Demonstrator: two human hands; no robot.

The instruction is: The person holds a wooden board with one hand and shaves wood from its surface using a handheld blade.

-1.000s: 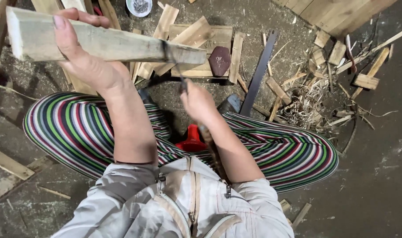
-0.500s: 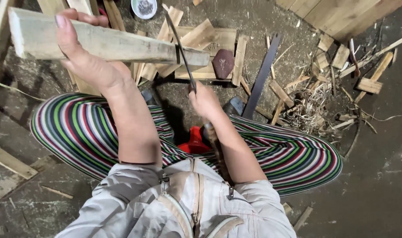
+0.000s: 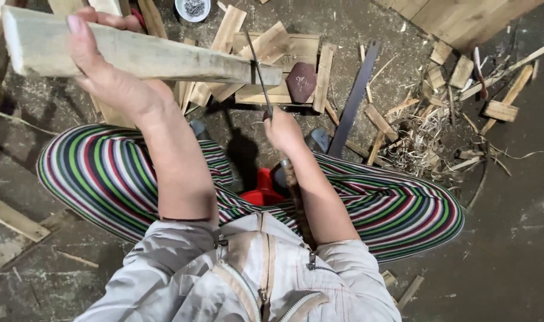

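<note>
My left hand [image 3: 108,74] grips a long pale wooden plank [image 3: 158,56] and holds it level above my lap, its right end near the middle of the view. My right hand [image 3: 284,128] is closed on the handle of a thin-bladed saw [image 3: 259,68], whose blade stands upright and crosses the plank close to its right end. I sit on the ground with striped trousers [image 3: 111,173] and a light jacket [image 3: 248,274].
A low wooden block with a dark brown pad [image 3: 300,81] lies ahead among scattered slats. A long dark metal bar [image 3: 352,101] leans to the right. Offcuts and shavings [image 3: 427,137] litter the right side. A small white bowl of nails [image 3: 192,8] sits at the top.
The plank and my left hand sit slightly lower in view. The saw blade has come up against the plank near its right end, and my right hand has shifted with it.
</note>
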